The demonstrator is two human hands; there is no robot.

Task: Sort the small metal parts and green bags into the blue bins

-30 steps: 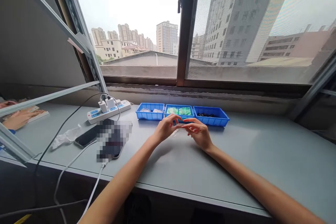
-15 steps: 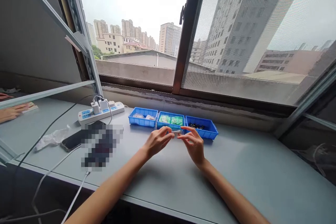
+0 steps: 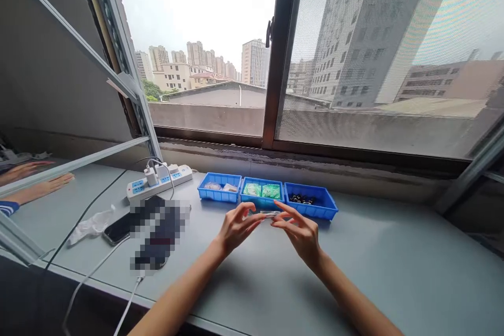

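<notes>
Between my two hands, a small, thin, pale flat piece (image 3: 269,214) is held up above the table, just in front of the blue bins; its kind is too small to make out. My left hand (image 3: 236,227) pinches its left end between thumb and fingers. At the right end, my right hand (image 3: 300,228) grips it with thumb and fingertips. Behind the hands stands the middle blue bin (image 3: 261,201), with green-and-white packets (image 3: 271,191) inside. The right blue bin (image 3: 325,211) contains small black parts (image 3: 302,199). Small pale packets (image 3: 229,188) lie in the left blue bin (image 3: 219,196).
On the left are a white power strip (image 3: 161,184) with plugs, a crumpled clear plastic bag (image 3: 91,224), a dark phone (image 3: 118,228) and a pixelated device (image 3: 157,241) with a white cable (image 3: 129,302). Another person's hands (image 3: 49,185) rest beyond the metal frame (image 3: 79,158).
The camera view has shifted. Both hands keep hold of the pale piece and stay in front of the bins. The other person's hand at left now lies flatter, fingers stretched out.
</notes>
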